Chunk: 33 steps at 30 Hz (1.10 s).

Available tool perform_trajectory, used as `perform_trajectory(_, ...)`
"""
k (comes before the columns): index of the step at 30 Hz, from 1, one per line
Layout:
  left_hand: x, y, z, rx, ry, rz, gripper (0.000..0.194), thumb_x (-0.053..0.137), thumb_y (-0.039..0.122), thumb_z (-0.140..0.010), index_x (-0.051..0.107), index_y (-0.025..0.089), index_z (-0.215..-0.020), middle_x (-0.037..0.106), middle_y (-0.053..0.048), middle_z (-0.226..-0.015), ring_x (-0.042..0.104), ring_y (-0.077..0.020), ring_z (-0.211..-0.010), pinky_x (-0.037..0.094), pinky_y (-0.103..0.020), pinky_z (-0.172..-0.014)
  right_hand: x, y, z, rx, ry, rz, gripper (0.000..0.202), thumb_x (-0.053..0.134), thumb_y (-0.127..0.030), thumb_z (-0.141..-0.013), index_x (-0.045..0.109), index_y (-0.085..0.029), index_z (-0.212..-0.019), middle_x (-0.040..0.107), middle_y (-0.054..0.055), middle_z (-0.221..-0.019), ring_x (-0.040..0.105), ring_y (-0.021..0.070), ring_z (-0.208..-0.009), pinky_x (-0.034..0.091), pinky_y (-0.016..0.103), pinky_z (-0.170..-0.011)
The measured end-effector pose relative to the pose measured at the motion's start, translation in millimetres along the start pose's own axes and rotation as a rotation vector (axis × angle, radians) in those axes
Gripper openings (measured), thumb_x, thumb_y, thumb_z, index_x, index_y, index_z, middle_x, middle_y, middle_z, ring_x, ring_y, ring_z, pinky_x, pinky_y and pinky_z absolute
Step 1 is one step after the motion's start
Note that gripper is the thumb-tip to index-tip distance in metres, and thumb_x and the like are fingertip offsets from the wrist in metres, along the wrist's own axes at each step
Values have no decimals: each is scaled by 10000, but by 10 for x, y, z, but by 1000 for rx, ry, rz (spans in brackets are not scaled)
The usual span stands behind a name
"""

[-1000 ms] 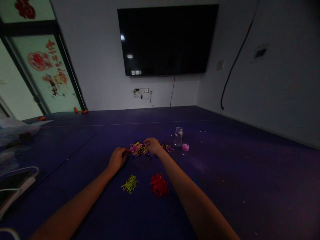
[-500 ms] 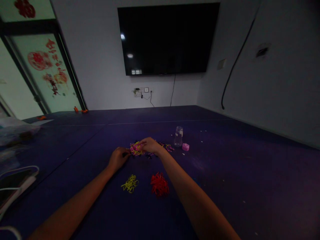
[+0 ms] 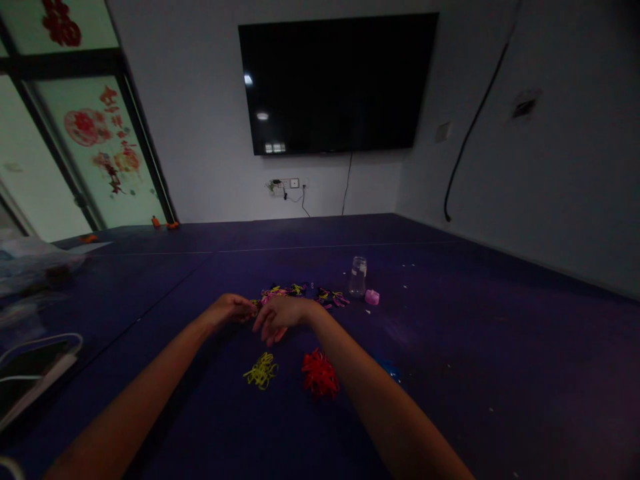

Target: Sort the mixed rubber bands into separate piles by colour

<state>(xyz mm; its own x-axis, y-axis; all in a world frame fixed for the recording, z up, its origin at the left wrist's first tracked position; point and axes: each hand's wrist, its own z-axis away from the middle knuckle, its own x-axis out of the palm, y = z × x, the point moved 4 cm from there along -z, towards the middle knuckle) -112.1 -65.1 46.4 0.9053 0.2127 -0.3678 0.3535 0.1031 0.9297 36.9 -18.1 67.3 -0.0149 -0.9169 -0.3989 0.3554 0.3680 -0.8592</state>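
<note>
A mixed pile of small rubber bands (image 3: 275, 293), pink, yellow and dark, lies spread on the purple surface. My left hand (image 3: 231, 309) is at the pile's left edge, its fingers closed together on some bands at the fingertips. Over the pile's near side hangs my right hand (image 3: 283, 315), fingers bent downward and somewhat apart, with nothing visible in them. It covers part of the pile. Nearer to me are a loose heap of yellow rubber bands (image 3: 261, 371) and a denser heap of red rubber bands (image 3: 320, 373). Blue rubber bands (image 3: 391, 369) show partly behind my right forearm.
A clear bottle (image 3: 358, 277) stands upright right of the pile, with a pink cap (image 3: 372, 297) beside it. A dark device with a white cable (image 3: 37, 373) and clear plastic bags (image 3: 30, 267) lie at the left. A wall with a television (image 3: 340, 83) rises behind.
My right hand has moved from the pile toward me and slightly left, uncovering more bands. My left hand has shifted slightly left. The blue bands have come into view beside my right forearm.
</note>
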Motion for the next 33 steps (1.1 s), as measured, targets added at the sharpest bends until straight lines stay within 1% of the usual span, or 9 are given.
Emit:
perform_trajectory(6,226,306,277,-95,-480,-183,125,695,260,-578,708,185,-677,698,-27,-634,600,-145,-550,431,-231,-487,-434,57,40,16,506,466,312,541,-19,-701,691,-154,-939,714,59,-829,656,139,-736,455,173,-622)
perform_trajectory(9,345,367,334,-75,-604,-286,141,686,261,-590,716,204,-715,708,-15,-657,591,-134,-531,407,-212,-457,-462,72,7,-24,612,667,296,554,-37,-695,709,-167,-911,711,74,-910,637,166,-880,429,183,-700)
perform_trajectory(12,362,351,224,23,-486,-299,145,657,288,-626,708,187,-716,695,-8,-636,589,-128,-555,426,-213,-504,-397,122,-53,-42,599,711,308,537,-63,-712,702,-174,-948,698,86,-968,619,187,-942,416,206,-748)
perform_trajectory(17,187,205,-15,342,175,-388,174,537,267,-732,682,170,-738,690,-36,-716,610,-166,-689,471,-285,-678,-283,204,-114,-108,586,843,375,476,-103,-773,643,-217,-1088,650,77,-1104,564,184,-1058,395,238,-853)
perform_trajectory(19,182,143,-10,473,312,-538,168,515,215,-748,681,189,-751,690,-51,-783,606,-188,-777,461,-329,-764,-249,238,-130,-146,568,885,412,459,-77,-773,620,-217,-1126,623,78,-1154,535,180,-1100,378,250,-896)
perform_trajectory(21,235,93,14,570,292,-663,177,510,181,-759,683,206,-785,688,-59,-828,591,-199,-831,451,-354,-803,-224,269,-136,-165,554,914,437,453,-60,-772,604,-222,-1148,611,75,-1174,519,176,-1118,370,257,-918)
perform_trajectory(26,385,46,53,689,81,-801,221,491,209,-818,675,240,-935,671,-69,-981,559,-202,-935,435,-370,-847,-230,309,-116,-80,600,946,397,437,-81,-792,620,-207,-1121,623,92,-1145,538,194,-1090,388,273,-910)
perform_trajectory(29,401,28,37,700,65,-835,228,484,239,-836,668,248,-968,663,-69,-1010,550,-204,-955,426,-378,-860,-256,311,-96,-19,637,943,362,432,-111,-801,640,-195,-1085,640,106,-1108,559,211,-1063,409,283,-887)
perform_trajectory(33,374,-4,22,700,128,-847,185,513,266,-823,683,240,-892,672,-65,-879,564,-195,-869,443,-346,-796,-312,323,-59,60,723,923,378,447,-97,-780,636,-204,-1089,649,105,-1092,581,212,-1037,432,282,-849)
